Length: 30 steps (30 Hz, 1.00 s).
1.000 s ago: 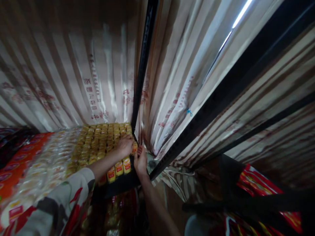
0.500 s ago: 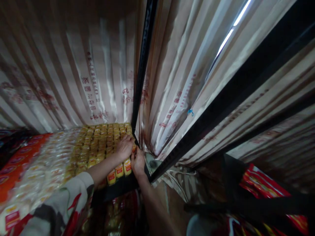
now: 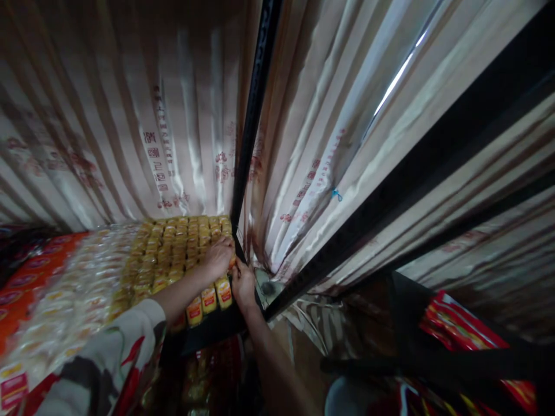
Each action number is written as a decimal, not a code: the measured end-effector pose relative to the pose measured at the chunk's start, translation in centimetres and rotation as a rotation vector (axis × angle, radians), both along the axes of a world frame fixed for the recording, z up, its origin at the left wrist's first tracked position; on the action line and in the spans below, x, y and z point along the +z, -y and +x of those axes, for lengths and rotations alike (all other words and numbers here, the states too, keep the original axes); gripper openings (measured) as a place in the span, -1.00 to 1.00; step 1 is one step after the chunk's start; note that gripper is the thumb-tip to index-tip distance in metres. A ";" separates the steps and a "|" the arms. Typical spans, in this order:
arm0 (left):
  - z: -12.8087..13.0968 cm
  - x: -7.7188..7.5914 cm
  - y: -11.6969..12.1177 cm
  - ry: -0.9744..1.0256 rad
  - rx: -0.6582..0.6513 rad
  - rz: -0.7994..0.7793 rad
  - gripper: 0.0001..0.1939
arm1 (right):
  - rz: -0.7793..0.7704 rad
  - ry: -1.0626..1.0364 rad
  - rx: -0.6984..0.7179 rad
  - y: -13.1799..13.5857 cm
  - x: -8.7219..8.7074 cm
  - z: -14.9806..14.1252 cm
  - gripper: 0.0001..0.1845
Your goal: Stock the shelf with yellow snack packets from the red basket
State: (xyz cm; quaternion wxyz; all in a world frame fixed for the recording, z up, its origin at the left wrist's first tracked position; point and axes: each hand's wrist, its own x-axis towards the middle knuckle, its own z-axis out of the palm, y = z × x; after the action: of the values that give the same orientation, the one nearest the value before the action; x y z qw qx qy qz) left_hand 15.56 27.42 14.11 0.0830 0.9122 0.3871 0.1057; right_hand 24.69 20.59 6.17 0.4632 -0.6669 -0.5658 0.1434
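Observation:
Rows of small yellow snack packets (image 3: 176, 240) with red labels stand on a dark shelf (image 3: 206, 334). At the right end of these rows, my left hand (image 3: 219, 256) reaches over the packets from above, fingers curled down. My right hand (image 3: 243, 284) meets it from the shelf's right edge, thumb and fingers closed. Between the two hands shows a bit of one orange-yellow snack packet (image 3: 233, 263), mostly covered by fingers. Just in front of the hands, a yellow packet (image 3: 224, 293) stands upright at the end of the front row.
Clear-wrapped packets (image 3: 80, 283) and orange packs (image 3: 32, 283) lie to the left. A black upright post (image 3: 251, 127) rises behind my hands, and a black rail (image 3: 368, 214) slants across the right. Printed curtains (image 3: 191, 115) hang behind. Red packets (image 3: 459, 323) lie at the lower right.
Both hands stay together at the same spot, with only a slight shift of the fingers around the packet. The view has moved a little.

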 end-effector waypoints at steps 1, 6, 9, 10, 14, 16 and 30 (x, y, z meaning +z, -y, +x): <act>0.0 0.0 0.0 0.004 0.004 -0.001 -0.76 | 0.006 0.010 0.004 0.0 -0.1 0.0 -0.57; 0.2 0.0 0.0 0.014 0.023 -0.012 -0.74 | 0.047 0.014 -0.035 0.2 -0.9 0.1 -0.53; 0.4 0.3 -0.1 0.020 0.039 -0.011 -0.73 | 0.056 -0.030 0.026 0.3 -1.3 -0.1 -0.49; 0.3 0.5 0.0 0.025 0.046 -0.007 -0.73 | 0.053 -0.057 0.031 0.3 -1.3 -0.1 -0.47; -0.2 1.9 1.6 0.098 0.059 0.022 -0.71 | 0.017 -0.220 -0.007 0.6 -1.0 0.3 -0.48; -0.7 2.3 3.9 0.239 0.076 -0.003 -0.70 | 0.008 -0.342 -0.034 1.1 -0.3 0.4 -0.51; -7.7 -3.4 26.6 1.059 0.243 -1.056 -0.52 | -0.065 -0.607 -0.057 16.0 1.1 -5.6 -0.56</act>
State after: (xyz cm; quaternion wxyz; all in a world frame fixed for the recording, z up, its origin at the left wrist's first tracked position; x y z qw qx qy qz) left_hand 7.90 0.79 10.75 0.6715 0.5293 0.3926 0.3387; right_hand 19.14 4.61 7.25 0.5935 -0.6235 -0.3778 0.3411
